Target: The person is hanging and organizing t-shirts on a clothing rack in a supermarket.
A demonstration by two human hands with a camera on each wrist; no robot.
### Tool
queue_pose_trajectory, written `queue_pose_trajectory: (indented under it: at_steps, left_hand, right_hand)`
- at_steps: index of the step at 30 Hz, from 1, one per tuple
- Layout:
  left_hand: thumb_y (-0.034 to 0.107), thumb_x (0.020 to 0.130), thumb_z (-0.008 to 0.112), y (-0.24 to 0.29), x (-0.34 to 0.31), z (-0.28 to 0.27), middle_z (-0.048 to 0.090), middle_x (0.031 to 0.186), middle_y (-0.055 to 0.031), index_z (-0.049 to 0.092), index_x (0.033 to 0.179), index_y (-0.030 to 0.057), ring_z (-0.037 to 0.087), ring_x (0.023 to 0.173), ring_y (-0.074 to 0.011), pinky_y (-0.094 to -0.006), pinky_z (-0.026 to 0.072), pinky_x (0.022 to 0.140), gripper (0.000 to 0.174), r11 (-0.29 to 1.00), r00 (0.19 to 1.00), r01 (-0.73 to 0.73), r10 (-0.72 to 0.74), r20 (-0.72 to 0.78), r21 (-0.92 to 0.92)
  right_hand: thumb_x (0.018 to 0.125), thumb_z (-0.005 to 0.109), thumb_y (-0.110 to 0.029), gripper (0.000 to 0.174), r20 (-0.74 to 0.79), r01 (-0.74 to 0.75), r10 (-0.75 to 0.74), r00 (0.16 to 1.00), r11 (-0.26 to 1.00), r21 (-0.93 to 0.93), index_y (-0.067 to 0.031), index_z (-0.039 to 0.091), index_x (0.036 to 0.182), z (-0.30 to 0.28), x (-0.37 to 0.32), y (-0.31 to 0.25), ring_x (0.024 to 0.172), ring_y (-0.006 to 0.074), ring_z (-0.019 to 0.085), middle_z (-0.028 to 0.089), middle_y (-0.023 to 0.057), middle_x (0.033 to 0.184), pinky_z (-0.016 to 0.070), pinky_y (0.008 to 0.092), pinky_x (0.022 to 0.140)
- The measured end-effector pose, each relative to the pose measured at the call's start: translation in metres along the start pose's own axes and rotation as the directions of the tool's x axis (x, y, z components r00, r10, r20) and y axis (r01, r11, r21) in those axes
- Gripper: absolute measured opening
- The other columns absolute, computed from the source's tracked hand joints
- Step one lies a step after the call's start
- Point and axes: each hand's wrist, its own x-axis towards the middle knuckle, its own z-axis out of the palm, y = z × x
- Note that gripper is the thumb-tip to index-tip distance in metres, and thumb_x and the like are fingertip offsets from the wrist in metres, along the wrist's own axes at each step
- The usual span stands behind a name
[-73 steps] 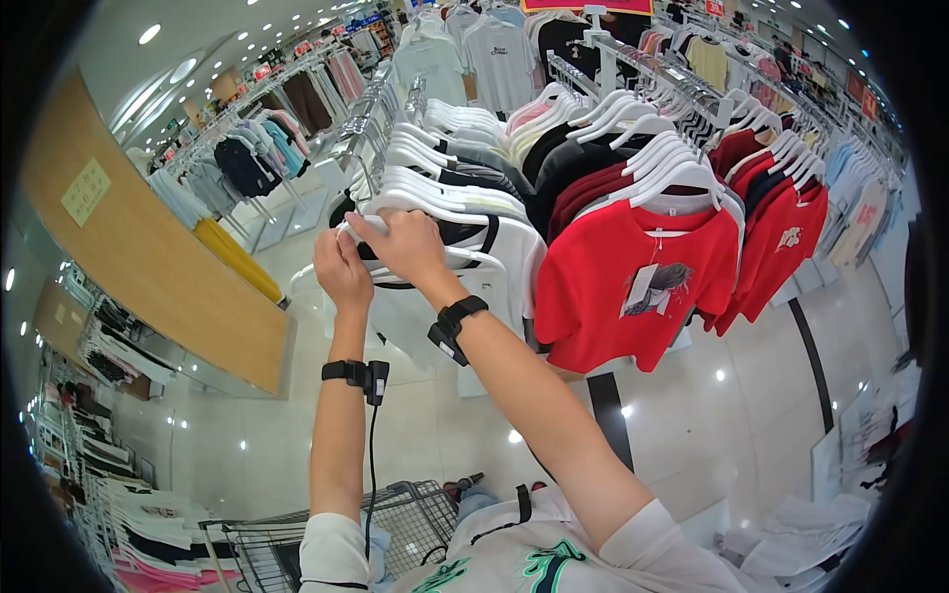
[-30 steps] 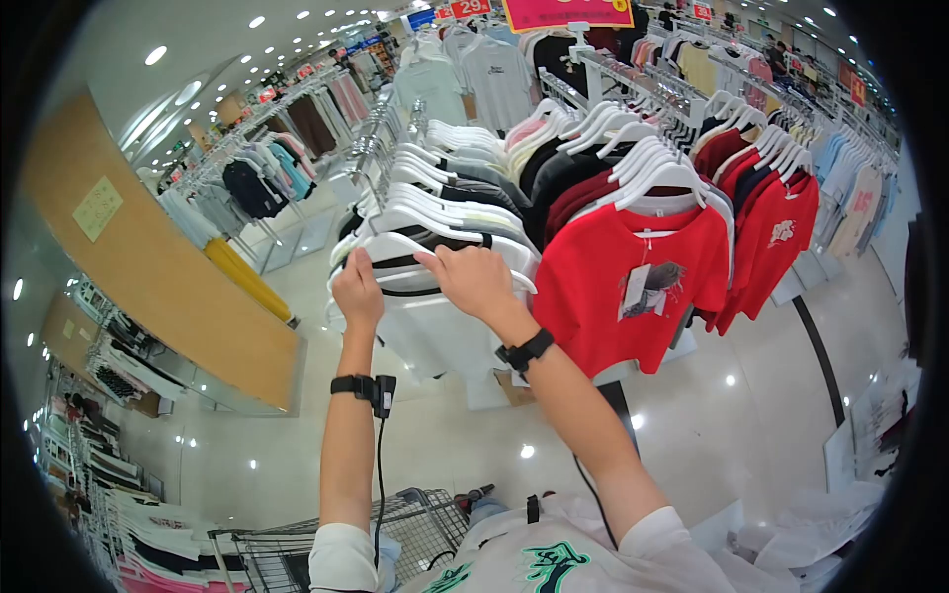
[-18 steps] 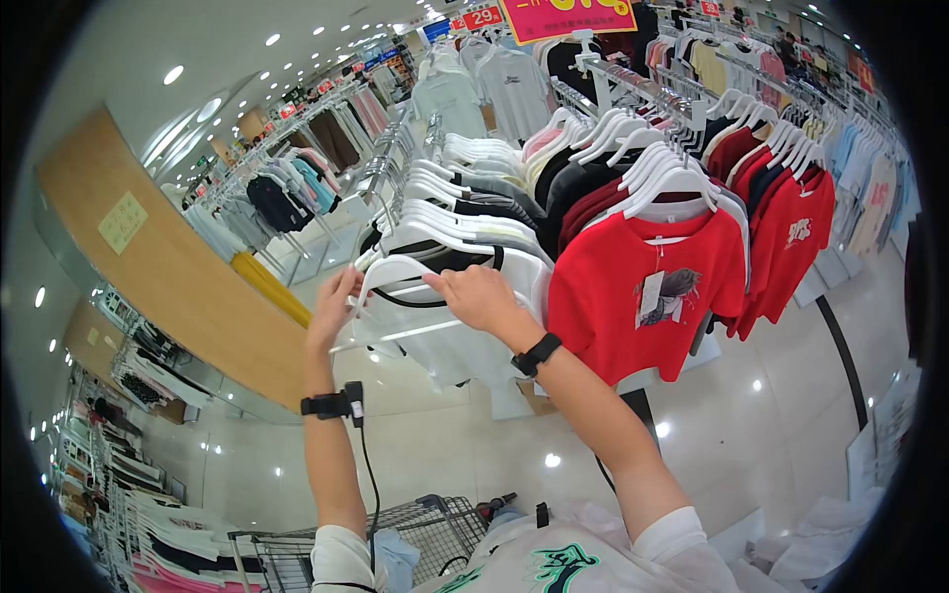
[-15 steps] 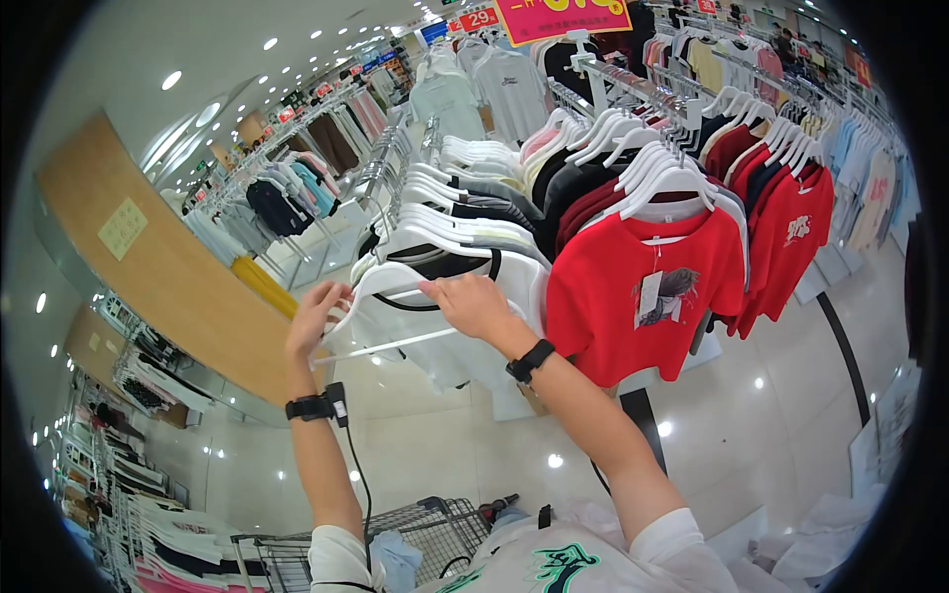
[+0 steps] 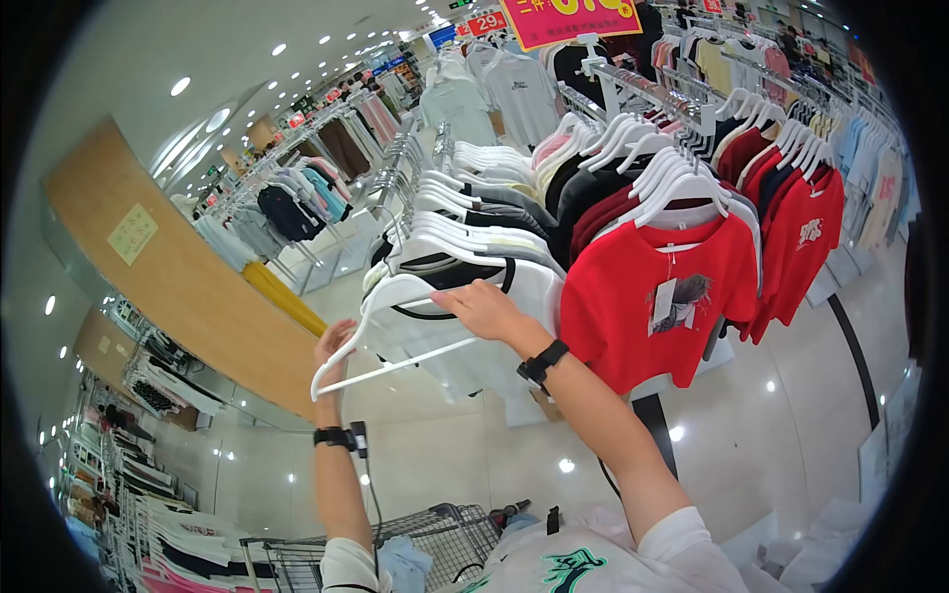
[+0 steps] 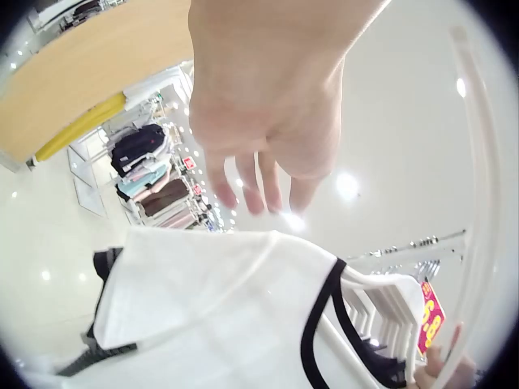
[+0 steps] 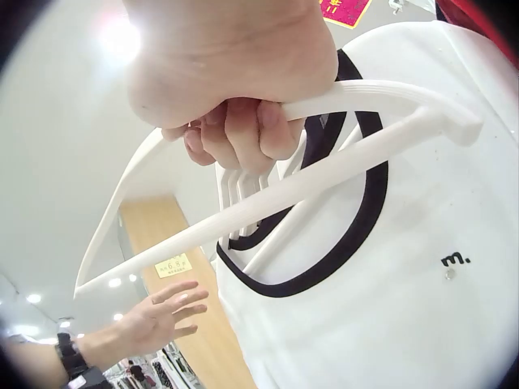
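Observation:
My right hand (image 5: 486,308) has its fingers curled round the top of a bare white hanger (image 5: 368,326), as the right wrist view also shows at the hanger's bar (image 7: 268,194). My left hand (image 5: 336,346) is behind the hanger's left end in the head view; in the left wrist view its fingers (image 6: 251,190) hang loosely extended and hold nothing. Beyond the hanger hangs a white shirt with black neck trim (image 5: 539,296), with a small black "m." print visible in the right wrist view.
A red printed shirt (image 5: 652,306) hangs to the right of the white one, with more red shirts (image 5: 803,237) beyond. A wooden panel (image 5: 188,267) stands at the left. A wire cart (image 5: 450,539) is close to my body, and a pink price sign (image 5: 568,22) tops the rack.
The bare hanger has come away from the white shirts toward me, its left end swinging down and outward. My left hand has let go of it; my right hand still grips it.

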Motion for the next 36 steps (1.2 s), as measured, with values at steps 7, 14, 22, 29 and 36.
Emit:
queue_pose_trajectory:
  at_steps: [7, 14, 22, 29, 36]
  left_hand:
    - [0.012, 0.082, 0.080, 0.042, 0.042, 0.087, 0.061, 0.129, -0.0128, 0.062, 0.133, 0.0103, 0.056, 0.122, -0.0336, -0.0436, 0.0471, 0.100, 0.054, 0.714, 0.850, -0.394, 0.522, -0.065, 0.579]
    - [-0.001, 0.081, 0.071, 0.041, 0.072, 0.100, 0.060, 0.106, -0.0163, 0.064, 0.115, 0.0003, 0.061, 0.101, -0.0372, -0.0422, 0.0491, 0.090, 0.034, 0.693, 0.816, -0.441, 0.574, -0.067, 0.571]
    - [-0.002, 0.081, 0.069, 0.056, 0.055, 0.102, 0.060, 0.100, -0.0167, 0.064, 0.105, 0.0020, 0.061, 0.096, -0.0393, -0.0440, 0.0499, 0.083, 0.025, 0.622, 0.788, -0.393, 0.608, -0.101, 0.677]
    - [0.003, 0.085, 0.070, 0.080, 0.055, 0.088, 0.059, 0.094, -0.0144, 0.060, 0.099, 0.0048, 0.062, 0.083, -0.0390, -0.0431, 0.0510, 0.071, 0.017, 0.562, 0.748, -0.409, 0.658, -0.088, 0.719]
    - [0.007, 0.085, 0.073, 0.099, 0.053, 0.091, 0.060, 0.087, -0.0156, 0.060, 0.095, 0.0038, 0.063, 0.078, -0.0386, -0.0421, 0.0503, 0.067, 0.017, 0.553, 0.704, -0.490, 0.707, -0.068, 0.674]
  right_hand:
    - [0.108, 0.041, -0.053, 0.063, 0.097, -0.077, 0.068, 0.993, 0.993, 0.094, -0.0014, 0.070, 0.084, -0.007, 0.002, -0.008, 0.074, 0.0486, 0.058, 0.060, 0.0246, 0.069, 0.0429, 0.0550, 0.067]
    - [0.108, 0.043, -0.049, 0.061, 0.000, -0.053, 0.054, 0.999, 0.987, 0.154, 0.0000, 0.068, 0.083, 0.002, -0.004, -0.014, 0.076, 0.0483, 0.059, 0.062, 0.0253, 0.072, 0.0444, 0.0537, 0.069]
    - [0.108, 0.042, -0.051, 0.063, 0.050, -0.095, 0.091, 0.995, 0.992, 0.083, -0.0010, 0.067, 0.078, 0.005, -0.001, -0.010, 0.074, 0.0482, 0.058, 0.061, 0.0252, 0.070, 0.0433, 0.0548, 0.069]
    - [0.108, 0.042, -0.050, 0.066, -0.036, -0.055, 0.058, 0.998, 0.994, 0.100, 0.0010, 0.062, 0.072, 0.010, -0.004, -0.015, 0.074, 0.0484, 0.058, 0.061, 0.0238, 0.069, 0.0433, 0.0558, 0.069]
    - [0.107, 0.043, -0.049, 0.064, -0.021, -0.080, 0.082, 0.996, 0.992, 0.098, 0.0003, 0.063, 0.073, 0.012, -0.005, -0.017, 0.075, 0.0490, 0.059, 0.061, 0.0252, 0.069, 0.0442, 0.0559, 0.068]
